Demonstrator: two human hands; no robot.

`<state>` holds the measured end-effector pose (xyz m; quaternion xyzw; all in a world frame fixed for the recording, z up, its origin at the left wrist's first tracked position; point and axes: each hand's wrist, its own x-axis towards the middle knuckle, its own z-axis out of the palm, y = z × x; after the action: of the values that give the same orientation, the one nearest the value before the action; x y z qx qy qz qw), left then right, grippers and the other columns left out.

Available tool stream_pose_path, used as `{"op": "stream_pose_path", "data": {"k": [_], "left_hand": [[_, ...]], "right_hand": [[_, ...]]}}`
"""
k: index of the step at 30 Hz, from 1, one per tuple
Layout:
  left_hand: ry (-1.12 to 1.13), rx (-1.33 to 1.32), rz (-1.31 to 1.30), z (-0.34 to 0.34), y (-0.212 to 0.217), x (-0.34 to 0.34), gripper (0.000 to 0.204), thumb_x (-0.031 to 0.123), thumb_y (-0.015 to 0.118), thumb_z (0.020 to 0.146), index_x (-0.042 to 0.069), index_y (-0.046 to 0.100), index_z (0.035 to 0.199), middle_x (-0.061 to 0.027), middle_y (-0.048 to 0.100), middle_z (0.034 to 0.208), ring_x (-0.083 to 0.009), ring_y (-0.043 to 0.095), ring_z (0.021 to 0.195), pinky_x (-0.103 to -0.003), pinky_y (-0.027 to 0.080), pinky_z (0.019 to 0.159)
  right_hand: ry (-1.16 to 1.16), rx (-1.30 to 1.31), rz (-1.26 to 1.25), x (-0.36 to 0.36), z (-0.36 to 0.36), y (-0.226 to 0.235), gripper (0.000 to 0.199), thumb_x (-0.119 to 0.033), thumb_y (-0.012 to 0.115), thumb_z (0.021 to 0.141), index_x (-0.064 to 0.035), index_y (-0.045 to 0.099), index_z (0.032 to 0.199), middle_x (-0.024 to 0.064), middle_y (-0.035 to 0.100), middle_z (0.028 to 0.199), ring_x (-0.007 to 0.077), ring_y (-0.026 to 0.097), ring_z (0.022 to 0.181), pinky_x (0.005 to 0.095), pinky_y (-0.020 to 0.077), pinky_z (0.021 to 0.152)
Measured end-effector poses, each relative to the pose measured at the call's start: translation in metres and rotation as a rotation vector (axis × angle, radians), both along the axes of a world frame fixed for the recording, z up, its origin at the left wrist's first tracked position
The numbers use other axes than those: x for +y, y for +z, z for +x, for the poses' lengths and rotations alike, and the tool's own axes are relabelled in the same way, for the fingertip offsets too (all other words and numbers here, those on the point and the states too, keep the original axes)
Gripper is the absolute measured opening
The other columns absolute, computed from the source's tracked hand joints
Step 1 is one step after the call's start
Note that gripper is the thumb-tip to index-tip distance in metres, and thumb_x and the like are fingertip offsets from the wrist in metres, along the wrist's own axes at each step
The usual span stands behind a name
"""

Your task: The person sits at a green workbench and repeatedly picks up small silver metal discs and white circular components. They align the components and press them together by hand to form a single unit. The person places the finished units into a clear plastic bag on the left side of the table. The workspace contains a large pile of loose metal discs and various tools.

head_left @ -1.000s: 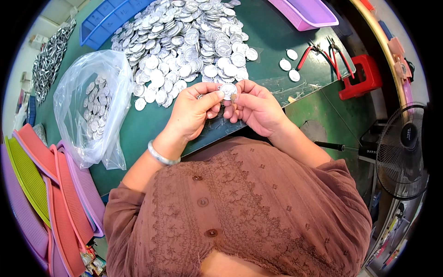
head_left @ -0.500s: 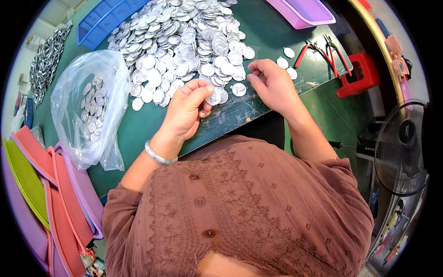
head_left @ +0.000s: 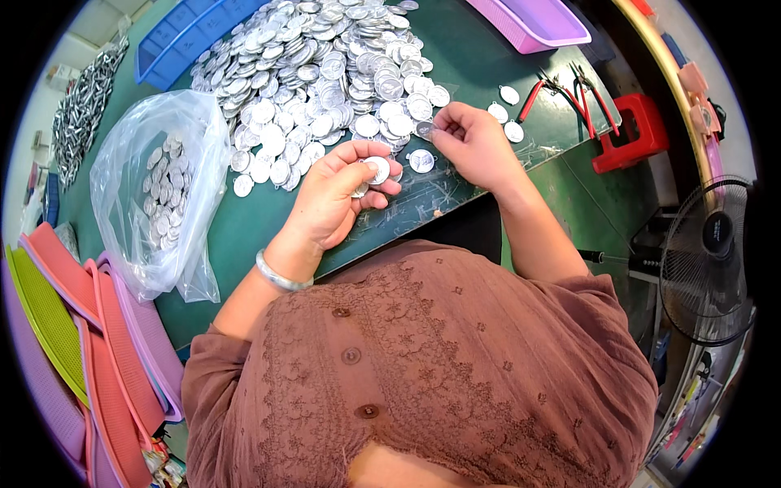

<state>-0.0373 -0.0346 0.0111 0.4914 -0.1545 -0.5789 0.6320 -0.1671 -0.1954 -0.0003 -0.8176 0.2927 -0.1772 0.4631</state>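
Note:
My left hand (head_left: pixel 338 191) is closed around a few silver medallions (head_left: pixel 378 168), one of them pinned under the thumb with its face up. Between the thumb and fingers of my right hand (head_left: pixel 478 146) is a single medallion (head_left: pixel 425 130), tilted and darker than the others. A big heap of such round medallions, small loops on their rims, (head_left: pixel 317 77) spreads over the green table just beyond both hands. One loose medallion (head_left: pixel 421 161) lies apart on the table near the edge, between my hands.
Left of the heap stands a clear plastic bag (head_left: pixel 163 195) with medallions inside. A blue tray (head_left: pixel 183 41) and a purple basket (head_left: pixel 537 24) sit farther back. Red-handled pliers (head_left: pixel 582 102) lie at right by a red stool (head_left: pixel 639 134). Stacked plastic baskets (head_left: pixel 106 342) and a fan (head_left: pixel 708 256) flank me.
My right hand has taken hold of a medallion near the heap's edge. The fingers of my left hand have spread a little, and the medallions in it have shifted.

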Motion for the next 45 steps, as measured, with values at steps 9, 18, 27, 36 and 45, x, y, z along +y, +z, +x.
{"op": "stream_pose_path", "data": {"k": [9,18,27,36,45], "left_hand": [[0.028,0.011,-0.094,-0.001,-0.01,-0.002,0.012,0.01,0.054,0.084,0.004,0.054,0.095,-0.006,0.059,0.082,-0.0094,0.053,0.064,-0.019,0.043,0.053],[0.084,0.038,-0.039,0.002,-0.011,0.002,0.01,0.013,0.056,0.084,0.005,0.054,0.089,-0.0043,0.059,0.078,-0.0085,0.053,0.06,-0.018,0.043,0.05],[0.068,0.064,-0.042,0.003,-0.009,0.002,0.008,0.012,0.05,0.084,0.006,0.051,0.088,-0.0118,0.061,0.086,-0.0182,0.061,0.074,-0.023,0.05,0.057],[0.085,0.123,-0.084,0.005,-0.005,0.004,0.011,0.005,0.05,0.079,0.005,0.051,0.091,-0.0124,0.06,0.087,-0.0177,0.06,0.076,-0.026,0.049,0.06],[-0.063,-0.078,-0.03,0.001,-0.008,0.003,0.015,0.01,0.053,0.083,0.006,0.054,0.097,-0.0017,0.056,0.076,-0.0085,0.052,0.063,-0.017,0.037,0.048]], "right_hand": [[0.135,-0.355,0.952,0.028,0.0,0.006,0.013,-0.008,0.061,0.078,0.0004,0.053,0.084,0.0052,0.059,0.075,0.0098,0.055,0.061,0.0197,0.0421,0.053],[0.129,-0.021,-0.167,0.021,-0.013,0.005,0.018,-0.012,0.061,0.074,0.0003,0.059,0.087,0.0084,0.058,0.077,0.0221,0.057,0.069,0.032,0.0449,0.061],[0.21,0.091,-0.557,0.026,-0.016,0.007,0.028,-0.013,0.065,0.068,-0.0027,0.057,0.093,0.0099,0.052,0.086,0.028,0.051,0.084,0.0354,0.0418,0.071],[0.205,0.051,-0.453,0.023,-0.011,0.002,0.025,-0.01,0.062,0.064,-0.003,0.053,0.086,0.0126,0.052,0.079,0.0329,0.051,0.079,0.0393,0.0404,0.068],[0.334,-0.199,0.336,0.029,-0.004,0.014,0.023,0.001,0.06,0.072,-0.0004,0.05,0.093,0.0001,0.05,0.073,0.0051,0.047,0.066,0.0192,0.0404,0.059]]}}
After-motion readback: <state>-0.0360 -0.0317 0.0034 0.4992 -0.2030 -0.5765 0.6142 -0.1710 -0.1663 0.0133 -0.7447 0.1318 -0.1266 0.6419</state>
